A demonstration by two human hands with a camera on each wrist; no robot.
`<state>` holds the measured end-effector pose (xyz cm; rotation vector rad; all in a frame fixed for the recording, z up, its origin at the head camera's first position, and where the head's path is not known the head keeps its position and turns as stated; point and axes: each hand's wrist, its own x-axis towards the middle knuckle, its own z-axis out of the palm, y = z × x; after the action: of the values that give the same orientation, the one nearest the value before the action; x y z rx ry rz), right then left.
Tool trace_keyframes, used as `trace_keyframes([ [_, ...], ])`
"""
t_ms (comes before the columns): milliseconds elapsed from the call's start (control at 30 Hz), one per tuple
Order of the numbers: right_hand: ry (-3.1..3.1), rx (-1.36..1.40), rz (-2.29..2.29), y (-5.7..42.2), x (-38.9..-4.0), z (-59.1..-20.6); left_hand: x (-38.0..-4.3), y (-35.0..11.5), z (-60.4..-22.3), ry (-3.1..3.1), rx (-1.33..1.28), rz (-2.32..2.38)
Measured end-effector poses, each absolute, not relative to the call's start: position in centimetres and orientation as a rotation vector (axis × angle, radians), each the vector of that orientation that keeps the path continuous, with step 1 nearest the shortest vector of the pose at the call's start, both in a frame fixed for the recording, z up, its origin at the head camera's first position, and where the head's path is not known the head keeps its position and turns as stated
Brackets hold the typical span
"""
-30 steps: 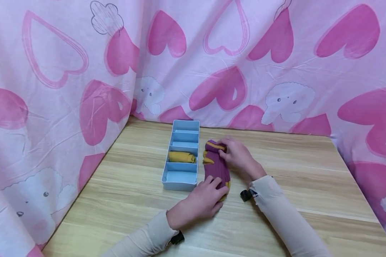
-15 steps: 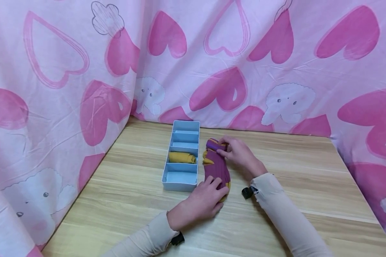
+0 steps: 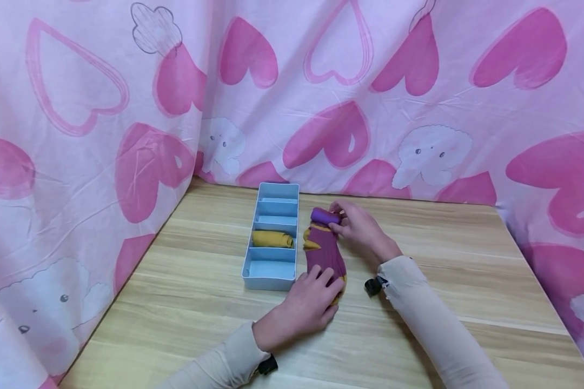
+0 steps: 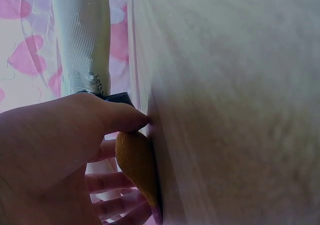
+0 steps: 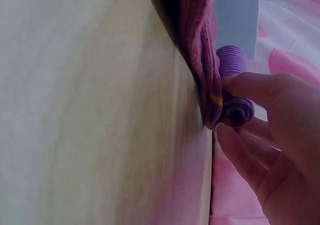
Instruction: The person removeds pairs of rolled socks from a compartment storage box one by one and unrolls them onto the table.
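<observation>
Pink heart-print curtain [image 3: 409, 43] round a wood table [image 3: 443, 232]; head view's got a purple-and-mustard knit sock [image 3: 321, 251] just beside a pale-blue divided box [image 3: 270, 283]. Left wrist: left hand [image 4: 60, 150] resting on the sock's mustard end [image 4: 136, 160], fingers apart. Right wrist: right hand [image 5: 295, 135] pinching its rolled purple end [image 5: 232, 62].

A light-blue box [image 3: 270, 283] with four compartments in a row stands on a pale wood-grain tabletop [image 3: 467, 270], its far end near the pink cloth [image 3: 282, 32] at the back; a rolled mustard-yellow piece of fabric [image 3: 271, 239] lies crosswise in the second compartment from the near end. The cloth hangs along the back and both sides of the tabletop; it bears large deep-pink hearts [image 3: 416, 62], some filled and some only outlined; among them show white fluffy animal heads [image 3: 430, 146] with small dark eyes, one low at the left and others at the back, and a scribbled flower outline [image 3: 156, 28] high up.
</observation>
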<state>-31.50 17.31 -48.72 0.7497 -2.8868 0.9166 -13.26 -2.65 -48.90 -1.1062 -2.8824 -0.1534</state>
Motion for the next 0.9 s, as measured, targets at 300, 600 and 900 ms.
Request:
trace_keyframes([
  [300,-2.870,0.811,0.842,17.2,-32.1,-48.9,-13.1,-2.7,-48.7,-2.913,-1.109,-0.119],
  [600,-2.882,0.746,0.747,16.9,-32.5,-49.0,-13.0,-2.7,-48.6,-2.935,-1.120,-0.084],
  [900,-2.850,0.638,0.715,16.7,-33.1,-48.9,-12.8,-2.7,-48.5,-2.916,-1.124,-0.061],
])
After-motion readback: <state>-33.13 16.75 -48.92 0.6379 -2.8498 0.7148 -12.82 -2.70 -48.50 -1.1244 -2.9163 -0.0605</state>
